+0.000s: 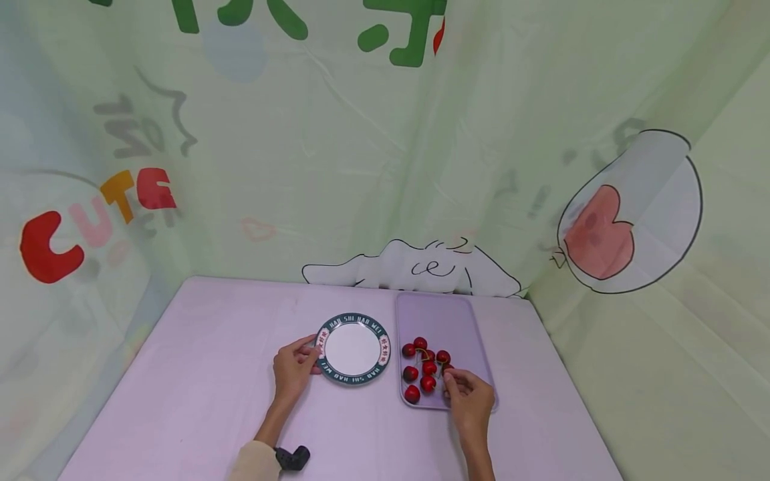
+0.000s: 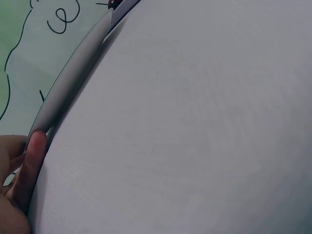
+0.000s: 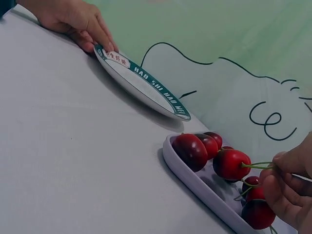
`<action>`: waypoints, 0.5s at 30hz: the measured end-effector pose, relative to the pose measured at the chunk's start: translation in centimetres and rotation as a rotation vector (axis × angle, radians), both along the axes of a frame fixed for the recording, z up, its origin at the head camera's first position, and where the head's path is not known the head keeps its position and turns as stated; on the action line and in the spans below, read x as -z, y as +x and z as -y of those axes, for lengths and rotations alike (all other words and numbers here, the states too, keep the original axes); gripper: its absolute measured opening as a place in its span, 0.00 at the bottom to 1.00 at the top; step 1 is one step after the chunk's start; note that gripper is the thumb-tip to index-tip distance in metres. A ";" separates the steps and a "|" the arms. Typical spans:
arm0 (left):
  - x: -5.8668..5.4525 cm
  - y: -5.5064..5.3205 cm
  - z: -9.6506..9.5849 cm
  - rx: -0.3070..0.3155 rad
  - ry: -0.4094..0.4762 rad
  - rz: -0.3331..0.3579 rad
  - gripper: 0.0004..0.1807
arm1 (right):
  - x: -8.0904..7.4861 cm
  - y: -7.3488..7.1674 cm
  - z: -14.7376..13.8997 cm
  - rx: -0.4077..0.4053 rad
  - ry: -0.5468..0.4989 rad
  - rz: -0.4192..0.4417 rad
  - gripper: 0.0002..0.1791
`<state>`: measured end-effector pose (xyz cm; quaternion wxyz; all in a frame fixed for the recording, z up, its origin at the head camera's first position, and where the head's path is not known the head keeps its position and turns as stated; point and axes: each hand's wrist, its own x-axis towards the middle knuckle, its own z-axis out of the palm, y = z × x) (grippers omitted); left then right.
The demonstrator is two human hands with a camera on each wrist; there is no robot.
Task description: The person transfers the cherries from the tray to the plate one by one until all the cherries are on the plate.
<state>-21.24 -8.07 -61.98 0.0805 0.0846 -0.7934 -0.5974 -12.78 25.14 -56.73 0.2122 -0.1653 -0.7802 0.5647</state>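
Observation:
My left hand (image 1: 293, 369) grips the left rim of a round plate (image 1: 352, 350), white in the middle with a dark green lettered border. In the left wrist view the plate (image 2: 73, 75) appears edge-on, with a fingertip (image 2: 37, 146) at its underside. On the right, my right hand (image 1: 472, 401) is over the lower right part of a lilac tray (image 1: 438, 314) holding several dark red cherries (image 1: 428, 383). Thumb and finger pinch a green stem (image 3: 261, 165) in the right wrist view; the cherry (image 3: 230, 164) on it overlaps others in the tray.
A pale pink-white table (image 1: 210, 374) carries the plate and tray side by side. Printed curtains (image 1: 361, 167) hang at the back and sides, close behind the tray's far edge. A small black device (image 1: 293, 458) sits by the left wrist.

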 end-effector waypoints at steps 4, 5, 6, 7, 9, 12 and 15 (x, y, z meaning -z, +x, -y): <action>-0.1 0.0 0.1 0.004 0.013 0.001 0.20 | -0.7 0.2 0.2 -0.002 -0.065 -0.038 0.07; -0.2 -0.1 0.1 0.006 0.016 -0.001 0.20 | -0.9 0.2 0.3 0.002 -0.080 -0.045 0.07; -0.2 -0.1 0.1 0.007 0.022 -0.003 0.20 | -0.9 0.2 0.3 0.004 -0.088 -0.051 0.08; -0.1 -0.2 0.1 0.008 0.027 -0.005 0.20 | -1.0 0.2 0.3 0.007 -0.091 -0.051 0.07; -0.1 -0.2 0.1 0.010 0.028 -0.009 0.20 | -0.9 0.1 0.3 0.011 -0.099 -0.052 0.07; 0.1 -0.3 0.2 0.010 0.026 -0.010 0.20 | -0.4 0.0 0.1 0.012 -0.109 -0.043 0.07; 0.2 -0.2 0.2 0.008 0.023 -0.009 0.20 | 0.1 0.0 -0.1 0.012 -0.131 -0.037 0.07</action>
